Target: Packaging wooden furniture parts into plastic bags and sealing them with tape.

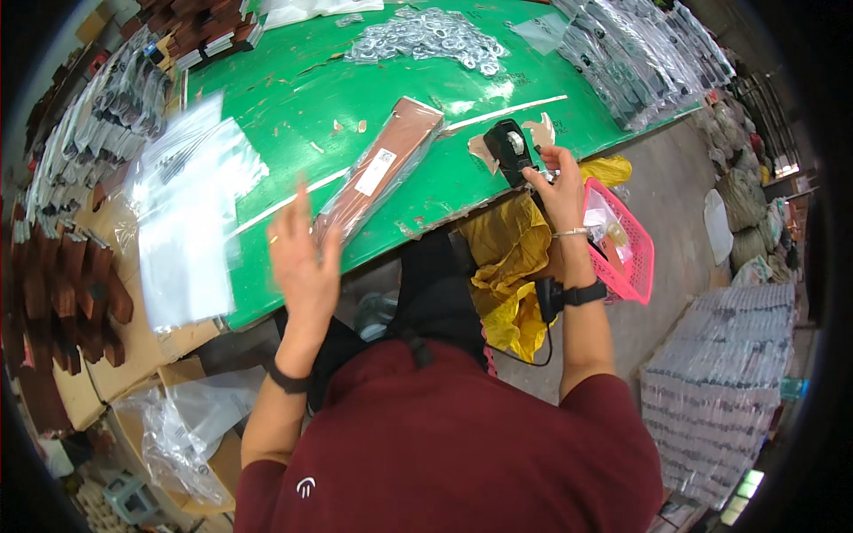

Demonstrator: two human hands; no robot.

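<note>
A bundle of long, flat reddish-brown pieces in a clear plastic bag (402, 140), with a white label (375, 171), lies slanted on the green table (293, 98). My left hand (305, 262) is beside its near end, fingers spread, with nothing visibly held. A black tape dispenser (509, 155) with a roll of tape stands at the table's right front edge. My right hand (562, 191) is at its near end, thumb and fingers curled together against it. Whatever is between those fingertips is too small to make out.
Clear plastic bags (182, 213) lie at the left. Small metallic rings (426, 40) are heaped at the back, and wrapped bundles (631, 62) at the back right. A pink basket (635, 258) and yellow sacking (506, 258) are beside me. Brown pieces (67, 293) are stacked far left.
</note>
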